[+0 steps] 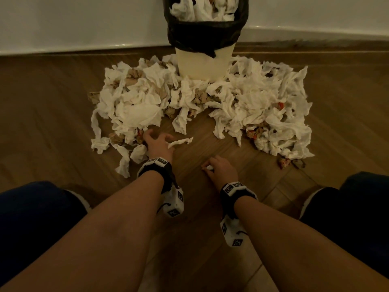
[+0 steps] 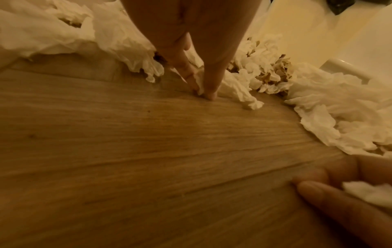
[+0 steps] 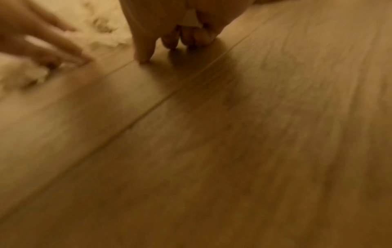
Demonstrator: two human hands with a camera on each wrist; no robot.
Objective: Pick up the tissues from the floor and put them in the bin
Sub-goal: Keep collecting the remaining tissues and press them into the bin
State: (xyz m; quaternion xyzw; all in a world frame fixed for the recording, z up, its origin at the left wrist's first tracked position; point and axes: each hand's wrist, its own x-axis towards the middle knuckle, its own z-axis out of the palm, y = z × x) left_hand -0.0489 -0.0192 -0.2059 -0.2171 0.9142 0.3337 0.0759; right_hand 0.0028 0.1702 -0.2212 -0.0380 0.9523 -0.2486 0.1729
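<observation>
Left hand [image 1: 159, 144] is pinching one end of a twisted tissue strip [image 1: 180, 142], thumb and forefinger closed on it in the left wrist view, fingertips [image 2: 208, 94] touching the floor [image 1: 63, 91]; the rest of the strip is trailing away from the grip toward the right. Right hand [image 1: 219, 169] is curling round a small white wad [image 1: 209, 167], fingers closed on it, knuckles low over the boards; the right wrist view is blurred, so how much paper is inside cannot be told. The big heap of tissues [image 1: 263, 102] is lying beyond both grips, wrapping the foot of the bin [image 1: 202, 66] on either side, with brown and red-marked scraps mixed in. The bin is standing against the wall [image 1: 63, 22], well ahead of the grips, black liner [image 1: 189, 36] folded over its rim, white paper already showing at the top. Judgement: both hands are gathering stragglers nearest the knees, and most of the task is remaining. To do this step well: draw the strip up from its pinched end so it is lifting whole rather than tearing, bunch it into the palm, then scoop more from the heap edge just beyond the left grip before travelling. Thin paper is compressing easily, so fuller handfuls are making fewer trips. Since the bin is looking near full, pressing each load down should be keeping it from spilling over the rim.
</observation>
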